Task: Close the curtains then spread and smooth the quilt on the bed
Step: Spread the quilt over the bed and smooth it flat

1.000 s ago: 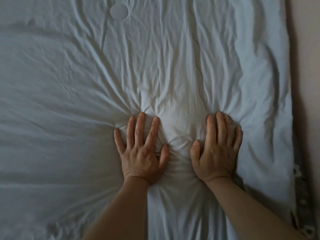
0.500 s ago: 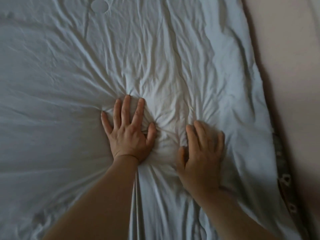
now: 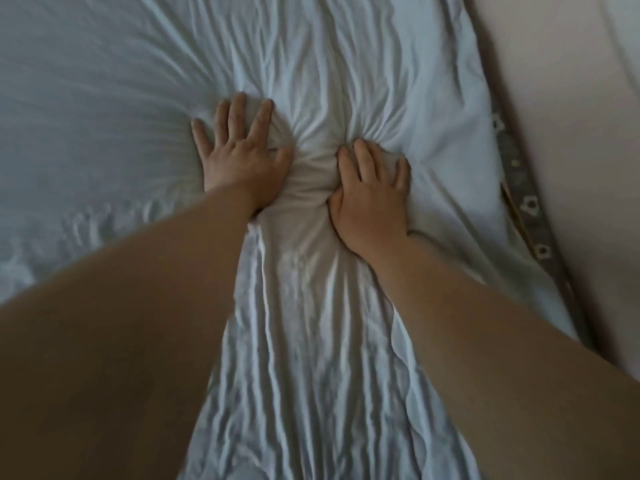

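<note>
Nearest you, your two forearms reach forward over the quilt [image 3: 311,358], and the strip of cloth between them runs in long lengthwise creases toward your wrists. The quilt lies spread over the bed, so by the look of it you are in the smoothing step; no curtains show here, so you cannot check that part from this view.

Your left hand [image 3: 239,157] lies palm down with its fingers [image 3: 235,112] fanned wide and flat on the cloth, gripping nothing. Your right hand [image 3: 370,192] is also palm down, but its fingers [image 3: 363,157] are bent and dig into the fabric; whether they pinch a fold you cannot tell. Between the two thumbs the quilt bulges into a bunched mound [image 3: 311,168], with pleats radiating from it past your fingertips.

Beyond the fingertips the creases run on up the bed. Right of your right little finger the quilt edge [image 3: 485,133] ends near a patterned strip [image 3: 530,209] and a pale wall [image 3: 571,133].

The next move likely calls for sliding the hands apart, palms flat, to push that mound outward. Keep the right fingers flat, or they may drag new folds.
</note>
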Demonstrator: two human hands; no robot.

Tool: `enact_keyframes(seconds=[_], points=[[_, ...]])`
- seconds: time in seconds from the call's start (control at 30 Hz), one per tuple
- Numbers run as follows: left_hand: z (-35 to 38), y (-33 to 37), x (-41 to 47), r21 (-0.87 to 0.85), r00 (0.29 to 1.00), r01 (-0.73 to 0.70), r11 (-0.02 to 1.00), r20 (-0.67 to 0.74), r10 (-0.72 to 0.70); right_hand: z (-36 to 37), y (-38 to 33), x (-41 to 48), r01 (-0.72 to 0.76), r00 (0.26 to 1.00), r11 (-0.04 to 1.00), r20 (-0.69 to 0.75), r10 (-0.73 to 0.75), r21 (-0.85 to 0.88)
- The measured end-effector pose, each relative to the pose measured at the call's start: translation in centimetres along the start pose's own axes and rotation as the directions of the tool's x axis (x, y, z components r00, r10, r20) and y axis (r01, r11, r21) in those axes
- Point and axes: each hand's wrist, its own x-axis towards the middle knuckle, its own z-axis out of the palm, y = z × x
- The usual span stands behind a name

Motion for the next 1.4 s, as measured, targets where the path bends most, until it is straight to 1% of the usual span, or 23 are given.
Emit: enact_keyframes(seconds=[0.07,0.13,0.23,0.3,0.37,0.4,0.47,0.57,0.63,0.7,0.73,0.77,0.83,0.87,0.93,1.03,1.13,1.17,1.23,1.27,1.3,1.33,1.4], points=[[0.4,0.3,-1.4,-0.002,0.999,0.004,1.0,0.046,-0.004,-0.4,0.5,0.6,0.017,1.0,1.0,0.021,-0.017,-0.006],[1.5,0.5,-4.2,-0.003,0.997,-0.004,1.0,0.082,0.004,-0.8,1.9,-0.5,-0.004,1.0,0.998,0.029,0.006,-0.058],[2.5,1.1,-10.2,-0.017,0.99,0.009,1.0,0.137,-0.007,-2.3,4.8,-5.2,-0.166,0.985,0.977,-0.069,0.158,-0.132],[2.4,2.2,-14.7,-0.032,0.987,0.03,0.999,0.161,-0.025,-3.7,6.9,-8.3,-0.306,0.949,0.942,-0.125,0.289,-0.141],[2.6,3.5,-19.0,-0.042,0.98,0.05,0.998,0.197,-0.041,-4.4,8.0,-10.6,-0.419,0.907,0.896,-0.105,0.407,-0.144],[2.7,4.0,-20.8,-0.039,0.972,0.061,0.997,0.228,-0.051,-4.7,8.3,-11.5,-0.441,0.898,0.887,-0.086,0.433,-0.14],[2.9,4.7,-23.3,-0.019,0.962,0.067,0.998,0.266,-0.06,-5.6,8.5,-12.7,-0.444,0.896,0.889,-0.06,0.439,-0.116],[2.9,5.3,-25.9,0.002,0.951,0.079,0.997,0.3,-0.075,-7.2,9.2,-14.6,-0.438,0.892,0.896,0.085,0.444,-0.078],[2.8,5.7,-27.3,0.0,0.944,0.089,0.996,0.32,-0.084,-7.8,9.2,-16.3,-0.452,0.879,0.892,0.177,0.442,0.017],[2.5,6.2,-28.9,-0.005,0.94,0.103,0.995,0.327,-0.096,-8.5,9.1,-17.9,-0.489,0.86,0.861,0.241,0.45,0.14],[2.3,6.5,-30.1,-0.006,0.939,0.109,0.994,0.329,-0.101,-9.2,9.5,-18.8,-0.496,0.858,0.852,0.244,0.452,0.166],[2.3,6.6,-31.0,-0.008,0.94,0.105,0.994,0.326,-0.096,-9.8,10.2,-19.2,-0.492,0.863,0.857,0.216,0.457,0.152],[1.9,7.3,-33.2,-0.035,0.954,0.071,0.997,0.295,-0.058,-11.2,12.5,-19.8,-0.479,0.874,0.875,0.126,0.469,0.071],[1.8,7.6,-34.2,-0.056,0.96,0.055,0.997,0.276,-0.038,-11.7,13.6,-19.9,-0.483,0.872,0.875,0.111,0.477,0.042],[1.5,8.1,-36.4,-0.065,0.967,0.053,0.996,0.253,-0.035,-12.1,14.5,-20.4,-0.498,0.861,0.866,0.144,0.488,0.042],[1.4,8.0,-40.0,-0.013,0.948,0.082,0.997,0.31,-0.074,-11.8,13.3,-23.1,-0.57,0.805,0.816,0.256,0.534,0.091],[1.1,8.1,-43.9,-0.004,0.932,0.116,0.993,0.347,-0.107,-10.7,12.7,-28.2,-0.526,0.825,0.843,0.308,0.474,0.111],[1.1,8.3,-45.1,-0.009,0.929,0.128,0.992,0.35,-0.117,-10.6,12.5,-30.2,-0.485,0.852,0.87,0.273,0.448,0.088],[0.9,8.7,-47.4,-0.012,0.922,0.151,0.988,0.363,-0.137,-10.4,12.0,-33.9,-0.308,0.945,0.951,0.107,0.309,-0.029],[0.8,8.9,-48.4,-0.013,0.917,0.162,0.987,0.37,-0.146,-10.5,11.7,-35.2,-0.224,0.973,0.971,0.042,0.228,-0.08],[0.6,9.2,-49.6,-0.011,0.911,0.174,0.985,0.381,-0.157,-10.5,11.6,-36.8,-0.17,0.985,0.98,0.017,0.172,-0.1],[0.5,9.4,-50.5,-0.012,0.905,0.186,0.982,0.392,-0.167,-10.5,11.6,-37.8,-0.149,0.986,0.986,0.061,0.154,-0.079],[0.3,9.9,-52.4,0.006,0.893,0.196,0.981,0.411,-0.181,-10.7,11.4,-39.9,-0.173,0.969,0.985,0.183,0.168,0.009]])
